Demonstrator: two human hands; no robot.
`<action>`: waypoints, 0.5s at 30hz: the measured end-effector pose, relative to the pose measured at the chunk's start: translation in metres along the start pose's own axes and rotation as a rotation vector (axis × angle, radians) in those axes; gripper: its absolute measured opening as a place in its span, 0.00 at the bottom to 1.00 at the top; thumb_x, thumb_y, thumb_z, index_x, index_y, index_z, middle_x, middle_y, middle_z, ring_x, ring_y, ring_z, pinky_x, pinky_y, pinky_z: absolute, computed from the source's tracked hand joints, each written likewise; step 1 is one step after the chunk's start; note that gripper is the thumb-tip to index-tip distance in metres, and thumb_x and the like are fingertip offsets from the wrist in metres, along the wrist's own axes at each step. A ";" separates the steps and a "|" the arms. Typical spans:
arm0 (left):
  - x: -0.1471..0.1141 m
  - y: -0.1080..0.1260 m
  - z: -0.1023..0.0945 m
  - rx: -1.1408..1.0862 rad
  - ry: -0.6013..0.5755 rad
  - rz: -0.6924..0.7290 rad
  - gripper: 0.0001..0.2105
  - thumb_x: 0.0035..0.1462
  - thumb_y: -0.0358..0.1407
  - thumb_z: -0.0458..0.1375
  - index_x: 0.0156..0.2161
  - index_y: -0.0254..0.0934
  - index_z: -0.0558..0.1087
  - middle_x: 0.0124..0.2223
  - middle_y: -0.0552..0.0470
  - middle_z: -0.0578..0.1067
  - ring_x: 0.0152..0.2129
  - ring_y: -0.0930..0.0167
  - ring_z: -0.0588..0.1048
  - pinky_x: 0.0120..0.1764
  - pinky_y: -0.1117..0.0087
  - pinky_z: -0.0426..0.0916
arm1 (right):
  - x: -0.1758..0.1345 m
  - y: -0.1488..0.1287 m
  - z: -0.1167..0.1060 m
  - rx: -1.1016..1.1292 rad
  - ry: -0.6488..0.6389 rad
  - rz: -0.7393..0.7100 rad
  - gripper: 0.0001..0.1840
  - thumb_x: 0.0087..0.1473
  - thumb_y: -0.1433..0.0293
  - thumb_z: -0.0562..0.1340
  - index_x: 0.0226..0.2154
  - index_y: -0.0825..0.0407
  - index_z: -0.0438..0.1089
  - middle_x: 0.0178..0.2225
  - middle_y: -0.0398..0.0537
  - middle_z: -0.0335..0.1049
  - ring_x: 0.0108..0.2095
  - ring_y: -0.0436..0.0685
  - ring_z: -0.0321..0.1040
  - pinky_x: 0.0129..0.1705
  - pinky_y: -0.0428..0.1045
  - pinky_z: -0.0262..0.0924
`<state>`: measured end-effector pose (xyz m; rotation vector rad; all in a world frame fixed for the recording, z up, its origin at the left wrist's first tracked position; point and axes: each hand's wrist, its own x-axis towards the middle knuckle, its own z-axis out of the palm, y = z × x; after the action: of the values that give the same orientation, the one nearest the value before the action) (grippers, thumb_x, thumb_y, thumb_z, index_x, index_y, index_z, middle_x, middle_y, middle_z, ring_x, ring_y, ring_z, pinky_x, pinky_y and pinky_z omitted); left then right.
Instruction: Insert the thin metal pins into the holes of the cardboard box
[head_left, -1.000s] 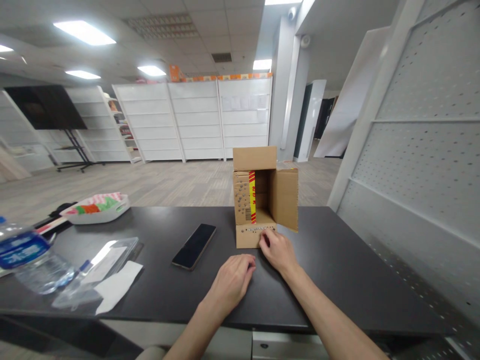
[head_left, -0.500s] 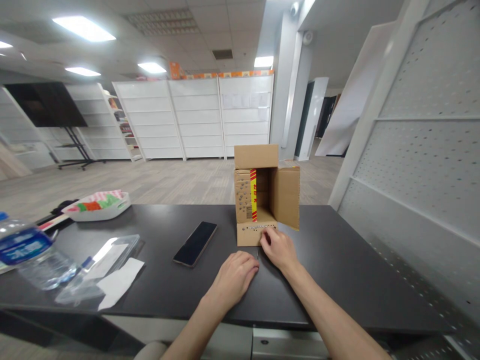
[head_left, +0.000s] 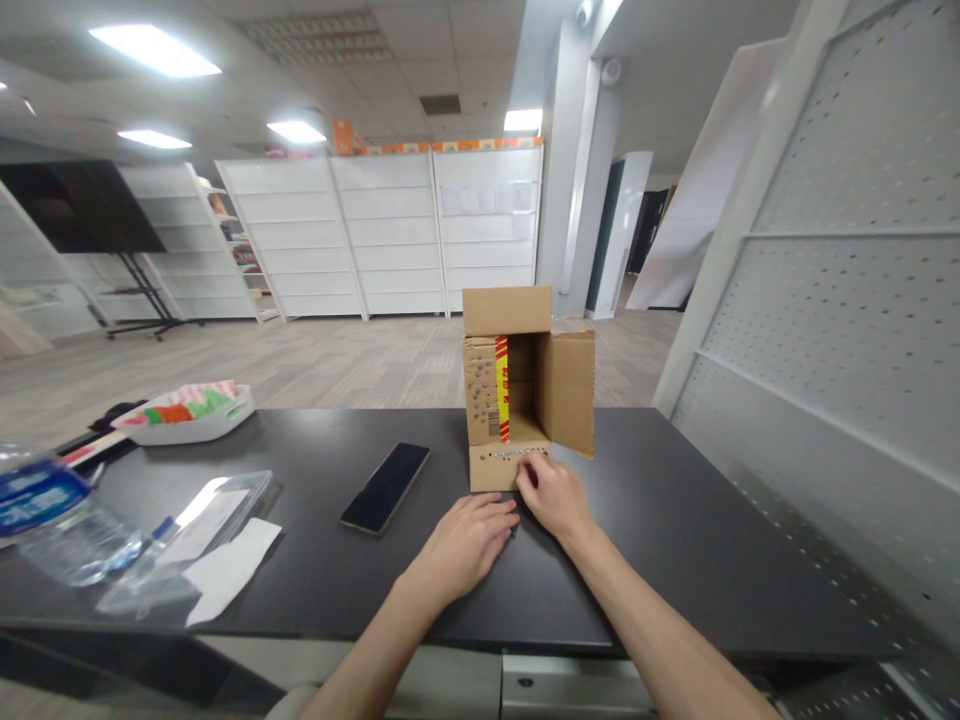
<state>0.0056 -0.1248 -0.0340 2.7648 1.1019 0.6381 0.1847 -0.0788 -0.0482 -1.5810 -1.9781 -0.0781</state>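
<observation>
An open cardboard box (head_left: 506, 310) stands upright on the table with its opening towards me. Small round metallic studs dot its left flap, and a row of them runs along its lower flap (head_left: 491, 474). My right hand (head_left: 553, 494) is at the right end of that row, thumb and fingers pinched together against the cardboard; whatever they hold is hidden. Just in front of the box, my left hand (head_left: 469, 540) lies palm down with its fingers stretched out. A tiny dark object (head_left: 514, 532), too small to name, shows by its fingertips.
A phone (head_left: 386, 488) lies left of my hands. Further left are a clear plastic case (head_left: 251, 490), white paper (head_left: 236, 570), a water bottle (head_left: 67, 530) and a white basket (head_left: 187, 430) with colourful contents. A perforated white panel (head_left: 810, 330) borders the table's right.
My left fingers have straightened and reach slightly further forward. My right hand stays pinched at the lower flap. The whole view has shifted a little.
</observation>
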 end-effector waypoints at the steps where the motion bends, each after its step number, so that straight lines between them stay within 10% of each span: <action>1: 0.000 -0.001 0.000 0.001 -0.004 -0.003 0.14 0.60 0.33 0.50 0.48 0.43 0.72 0.52 0.52 0.73 0.52 0.68 0.68 0.53 0.61 0.63 | 0.000 0.000 0.000 -0.004 0.002 -0.001 0.06 0.57 0.70 0.54 0.33 0.50 0.66 0.29 0.44 0.72 0.29 0.52 0.67 0.30 0.45 0.48; 15: -0.003 -0.004 -0.003 0.005 0.031 -0.036 0.12 0.59 0.37 0.52 0.46 0.43 0.73 0.49 0.50 0.74 0.48 0.68 0.70 0.51 0.61 0.63 | -0.001 0.001 0.000 -0.001 0.022 -0.015 0.06 0.56 0.71 0.53 0.33 0.50 0.65 0.29 0.44 0.72 0.28 0.52 0.67 0.29 0.45 0.47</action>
<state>0.0002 -0.1238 -0.0336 2.7412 1.1583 0.6766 0.1851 -0.0791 -0.0491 -1.5593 -1.9737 -0.1020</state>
